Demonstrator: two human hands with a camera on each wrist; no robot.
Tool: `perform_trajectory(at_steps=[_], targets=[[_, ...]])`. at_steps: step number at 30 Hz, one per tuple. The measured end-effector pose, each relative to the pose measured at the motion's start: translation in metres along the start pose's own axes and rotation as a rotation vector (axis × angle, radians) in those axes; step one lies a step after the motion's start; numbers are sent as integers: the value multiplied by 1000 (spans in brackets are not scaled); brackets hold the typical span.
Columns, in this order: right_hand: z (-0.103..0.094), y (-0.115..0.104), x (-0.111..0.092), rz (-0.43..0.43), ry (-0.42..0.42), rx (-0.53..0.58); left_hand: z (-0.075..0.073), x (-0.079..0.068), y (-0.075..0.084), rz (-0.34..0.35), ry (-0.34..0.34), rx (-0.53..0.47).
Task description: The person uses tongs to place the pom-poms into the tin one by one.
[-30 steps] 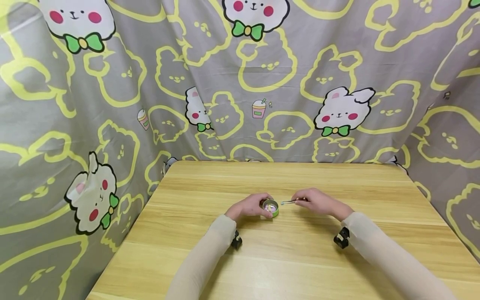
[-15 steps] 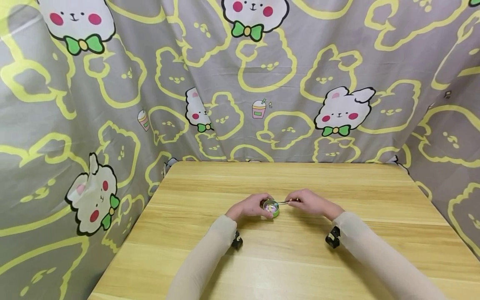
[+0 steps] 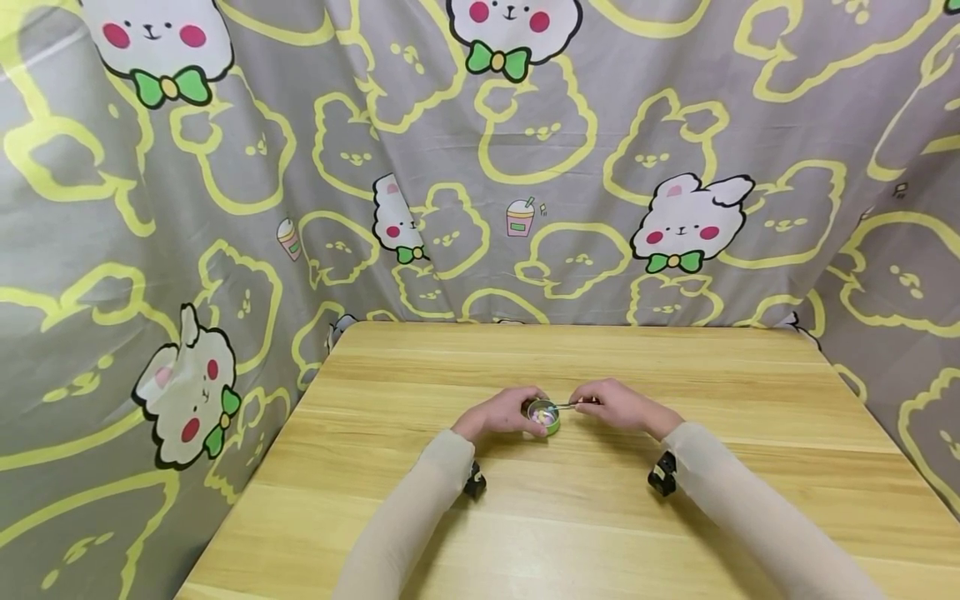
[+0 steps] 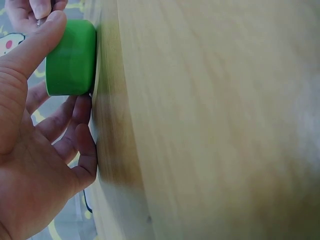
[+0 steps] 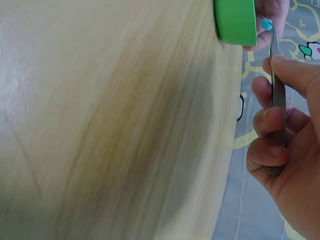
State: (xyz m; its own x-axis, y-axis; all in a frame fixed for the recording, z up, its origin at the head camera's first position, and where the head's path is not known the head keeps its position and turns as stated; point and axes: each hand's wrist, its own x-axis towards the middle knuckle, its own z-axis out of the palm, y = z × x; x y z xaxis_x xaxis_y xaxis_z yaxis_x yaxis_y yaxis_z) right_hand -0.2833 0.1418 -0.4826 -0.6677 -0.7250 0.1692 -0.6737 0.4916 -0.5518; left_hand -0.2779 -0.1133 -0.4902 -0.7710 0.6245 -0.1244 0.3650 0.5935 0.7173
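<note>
A small round green tin (image 3: 552, 428) stands on the table, with several pale pink, white and yellowish bits (image 3: 542, 416) inside it. My left hand (image 3: 510, 412) holds the tin, thumb on the near side and fingers round the far side. In my right hand (image 3: 618, 405) a pair of metal tweezers (image 5: 278, 110) is gripped, pointing left. Between the tweezer tips is a small turquoise bead-like piece (image 5: 266, 24), above the tin's rim at its right side. The green wall of the tin fills the upper part of the left wrist view.
The wooden table (image 3: 480, 533) spreads around both hands. A grey curtain (image 3: 570, 150) with yellow outlines and white cartoon animals hangs behind and at both sides. Black wrist cameras (image 3: 662, 475) sit under the sleeves.
My right hand has moved left, bringing the tweezers and turquoise piece from beside the tin to over its rim. In the last half second it has barely moved. My left hand stays put.
</note>
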Motion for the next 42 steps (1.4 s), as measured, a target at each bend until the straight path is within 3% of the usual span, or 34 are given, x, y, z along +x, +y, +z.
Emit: perform_trajectory(at_steps=[17,26,42], targets=[[-4,-1,1,62,-24,44,0,4,-2,17,-7,18],[-10,-2,0,75,6,20,-3,3,1,5,-12,30],[-17,17,-18,132,53,-17,1,1,-2,-1,-16,33]])
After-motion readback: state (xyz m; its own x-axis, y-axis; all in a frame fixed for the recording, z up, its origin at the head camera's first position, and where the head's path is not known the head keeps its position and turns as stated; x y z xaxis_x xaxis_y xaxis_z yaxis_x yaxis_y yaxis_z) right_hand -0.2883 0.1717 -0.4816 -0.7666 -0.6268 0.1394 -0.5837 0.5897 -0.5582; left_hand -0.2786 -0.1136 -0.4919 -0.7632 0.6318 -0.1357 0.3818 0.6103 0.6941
